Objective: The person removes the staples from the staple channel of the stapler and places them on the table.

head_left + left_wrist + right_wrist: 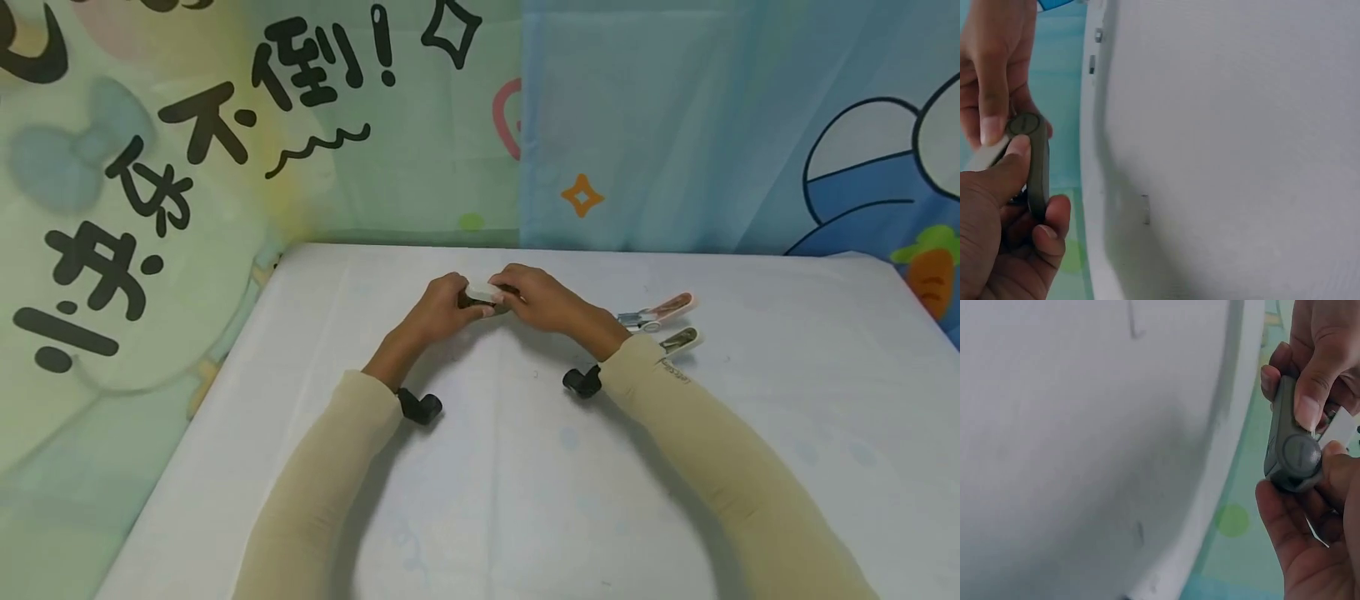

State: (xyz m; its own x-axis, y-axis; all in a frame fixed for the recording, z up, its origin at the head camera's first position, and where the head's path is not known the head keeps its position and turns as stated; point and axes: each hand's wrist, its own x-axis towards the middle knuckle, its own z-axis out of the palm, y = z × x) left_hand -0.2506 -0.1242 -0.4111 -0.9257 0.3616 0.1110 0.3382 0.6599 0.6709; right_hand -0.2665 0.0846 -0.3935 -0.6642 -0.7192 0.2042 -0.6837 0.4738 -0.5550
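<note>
Both hands hold one small folding tool (pixel 482 292) above the far middle of the table. It has a dark grey-green body (pixel 1039 165), a round pivot disc (pixel 1301 454) at one end and a whitish part angled out from it. My left hand (pixel 448 304) pinches the body, its thumb near the disc and fingers curled behind. My right hand (pixel 542 297) grips the pivot end and the whitish part between thumb and fingers. The fingers partly hide the tool, so its exact kind cannot be told.
Right of the right wrist lie two small metal-ended tools on the table, one with a pink handle (pixel 672 307), one with a white-rimmed handle (pixel 681 340). The white-covered table (pixel 480 483) meets printed curtains (pixel 637 125) at the back and left.
</note>
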